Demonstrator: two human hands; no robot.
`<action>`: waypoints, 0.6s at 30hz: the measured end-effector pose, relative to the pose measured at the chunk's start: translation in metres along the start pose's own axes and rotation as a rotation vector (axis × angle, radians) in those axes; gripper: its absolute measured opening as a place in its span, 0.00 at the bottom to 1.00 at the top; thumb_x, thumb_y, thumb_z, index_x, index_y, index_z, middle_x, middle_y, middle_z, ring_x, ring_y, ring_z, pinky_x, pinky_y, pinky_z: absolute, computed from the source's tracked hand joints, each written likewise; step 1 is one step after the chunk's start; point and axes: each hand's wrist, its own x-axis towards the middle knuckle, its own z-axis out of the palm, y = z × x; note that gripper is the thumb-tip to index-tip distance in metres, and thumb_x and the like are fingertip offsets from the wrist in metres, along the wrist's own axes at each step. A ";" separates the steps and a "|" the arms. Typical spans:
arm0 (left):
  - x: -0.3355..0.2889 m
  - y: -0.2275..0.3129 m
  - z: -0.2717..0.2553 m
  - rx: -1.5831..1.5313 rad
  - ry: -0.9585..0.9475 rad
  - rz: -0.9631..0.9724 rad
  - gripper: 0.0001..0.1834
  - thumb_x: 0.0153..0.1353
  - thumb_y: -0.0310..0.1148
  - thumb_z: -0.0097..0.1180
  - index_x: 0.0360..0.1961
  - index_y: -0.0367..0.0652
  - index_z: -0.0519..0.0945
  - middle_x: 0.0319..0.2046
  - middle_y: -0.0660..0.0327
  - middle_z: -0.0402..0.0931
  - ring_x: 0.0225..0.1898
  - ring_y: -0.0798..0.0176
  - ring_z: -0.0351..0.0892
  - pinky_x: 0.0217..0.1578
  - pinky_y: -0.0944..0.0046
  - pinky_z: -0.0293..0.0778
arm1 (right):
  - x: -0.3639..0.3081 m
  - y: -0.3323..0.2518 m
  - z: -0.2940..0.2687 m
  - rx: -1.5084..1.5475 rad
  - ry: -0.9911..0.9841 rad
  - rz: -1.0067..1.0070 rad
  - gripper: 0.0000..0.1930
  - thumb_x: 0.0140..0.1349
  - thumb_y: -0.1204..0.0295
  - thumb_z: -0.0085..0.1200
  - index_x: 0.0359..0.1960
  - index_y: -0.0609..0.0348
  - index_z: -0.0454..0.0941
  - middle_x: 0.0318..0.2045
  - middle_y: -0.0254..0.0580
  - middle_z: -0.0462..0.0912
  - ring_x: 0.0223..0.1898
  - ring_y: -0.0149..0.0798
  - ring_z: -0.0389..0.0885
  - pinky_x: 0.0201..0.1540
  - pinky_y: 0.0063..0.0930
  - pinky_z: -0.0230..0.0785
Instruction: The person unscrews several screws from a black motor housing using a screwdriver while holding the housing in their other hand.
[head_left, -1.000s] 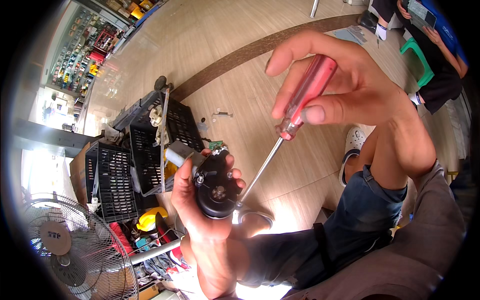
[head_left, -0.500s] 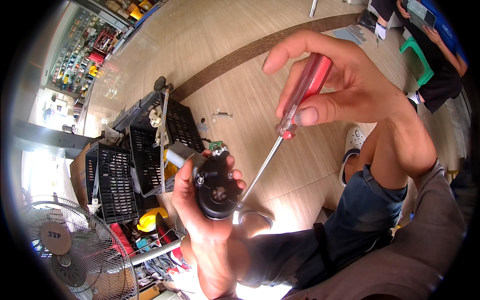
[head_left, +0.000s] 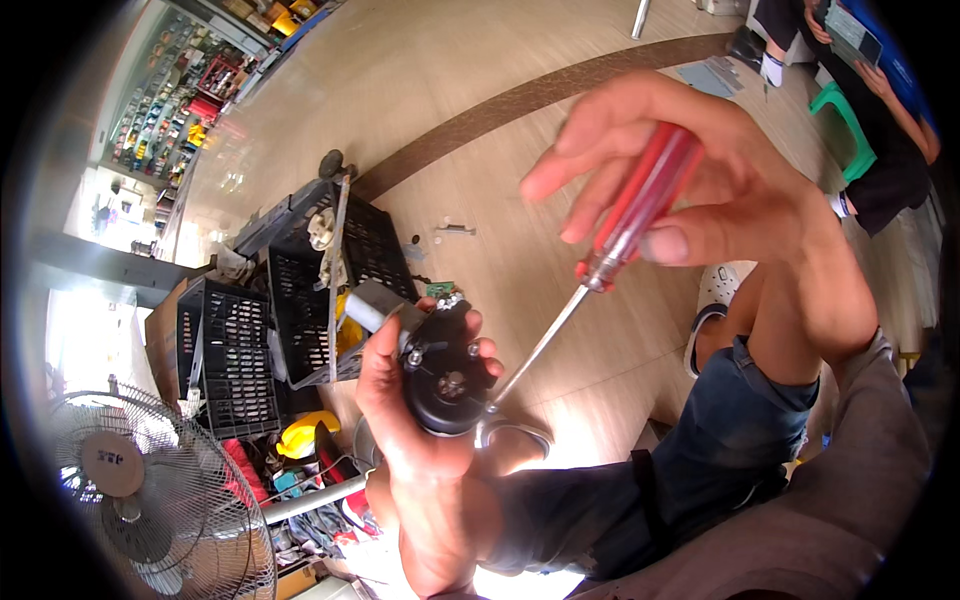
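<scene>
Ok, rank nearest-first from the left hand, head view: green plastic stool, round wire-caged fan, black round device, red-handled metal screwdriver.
1. Black device: in the left hand.
2. Red-handled screwdriver: right, tip beside device.
3. Fan: lower left.
4. Green stool: upper right.

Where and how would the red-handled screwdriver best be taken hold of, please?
Probably by the thick red handle, from the upper right: it tilts up that way, while the thin metal shaft slants down leftward toward the left hand.
</scene>
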 end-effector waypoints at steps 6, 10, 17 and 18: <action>-0.002 0.003 0.000 -0.024 0.011 -0.011 0.18 0.67 0.46 0.53 0.49 0.44 0.79 0.41 0.46 0.83 0.35 0.46 0.84 0.36 0.50 0.82 | 0.002 -0.012 -0.007 -0.021 -0.093 0.188 0.28 0.60 0.69 0.65 0.59 0.64 0.68 0.49 0.58 0.83 0.46 0.43 0.86 0.49 0.38 0.79; -0.001 -0.001 0.000 -0.033 0.014 -0.010 0.19 0.67 0.46 0.54 0.49 0.44 0.79 0.41 0.47 0.83 0.34 0.47 0.84 0.36 0.52 0.82 | 0.000 -0.001 -0.004 -0.044 -0.022 0.072 0.27 0.61 0.73 0.62 0.60 0.65 0.67 0.46 0.58 0.84 0.46 0.46 0.86 0.49 0.37 0.79; -0.002 0.001 -0.004 -0.083 -0.008 -0.009 0.18 0.68 0.45 0.51 0.47 0.43 0.80 0.43 0.43 0.81 0.37 0.46 0.83 0.38 0.51 0.81 | 0.000 -0.002 -0.016 -0.085 -0.112 -0.010 0.25 0.64 0.72 0.63 0.59 0.64 0.68 0.44 0.52 0.86 0.42 0.41 0.87 0.52 0.35 0.78; -0.006 0.001 0.003 -0.053 0.017 0.010 0.18 0.68 0.45 0.51 0.47 0.43 0.79 0.42 0.44 0.81 0.35 0.47 0.83 0.36 0.52 0.82 | -0.003 -0.003 -0.018 -0.104 -0.096 -0.023 0.25 0.64 0.72 0.63 0.59 0.64 0.67 0.44 0.52 0.86 0.43 0.41 0.87 0.51 0.35 0.78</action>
